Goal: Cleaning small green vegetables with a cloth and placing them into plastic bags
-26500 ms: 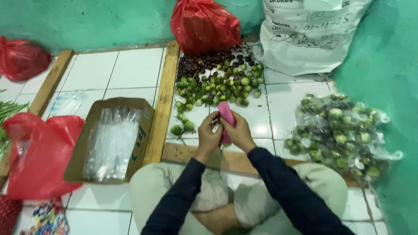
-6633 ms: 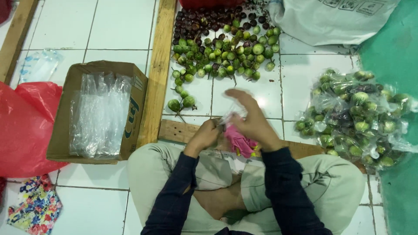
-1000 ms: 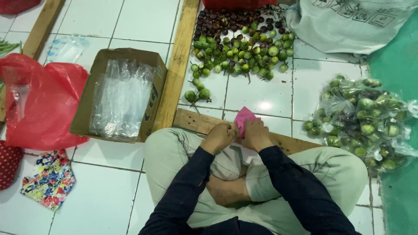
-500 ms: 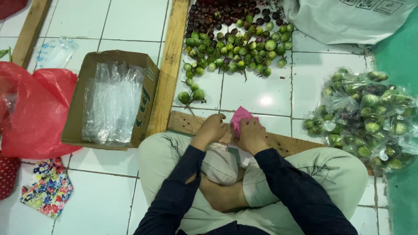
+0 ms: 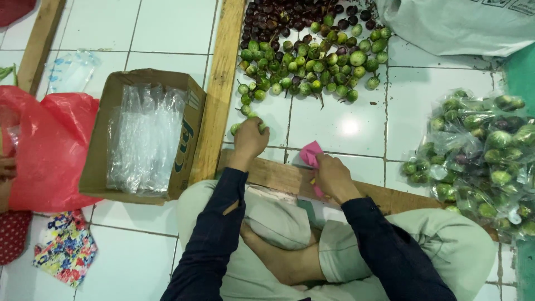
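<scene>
Our left hand (image 5: 249, 139) reaches out to the near edge of the pile, fingers curled down over one or two small green fruits (image 5: 262, 127) just left of centre frame; the fingertips are hidden under the knuckles, so we cannot tell how tightly they close. Our right hand (image 5: 333, 177) rests a little lower and to the right, fingers folded around a pink piece (image 5: 311, 154) that sticks up past the thumb and looks like thin, crumpled plastic.

We judge the fruits light, round, firm and smooth-skinned, apt to roll on the tile; some carry short stems. They are best cupped from above, several in the palm, not pinched singly. The pink piece looks soft and limp and is best held by its edge.

The heap of fruits (image 5: 312, 67) lies in the upper middle of the frame, too many to count, with darker purple ones (image 5: 278, 14) behind them at the top edge. One wooden plank (image 5: 278, 177) crosses in front of our knees; another (image 5: 220, 95) runs up the frame beside one cardboard box (image 5: 100, 161) of clear bags (image 5: 146, 136) at left. One red bag (image 5: 47, 150) sits at far left, one white sack (image 5: 457, 25) at upper right, and a cluster of filled clear bags (image 5: 482, 161) at right, their number unclear.
</scene>
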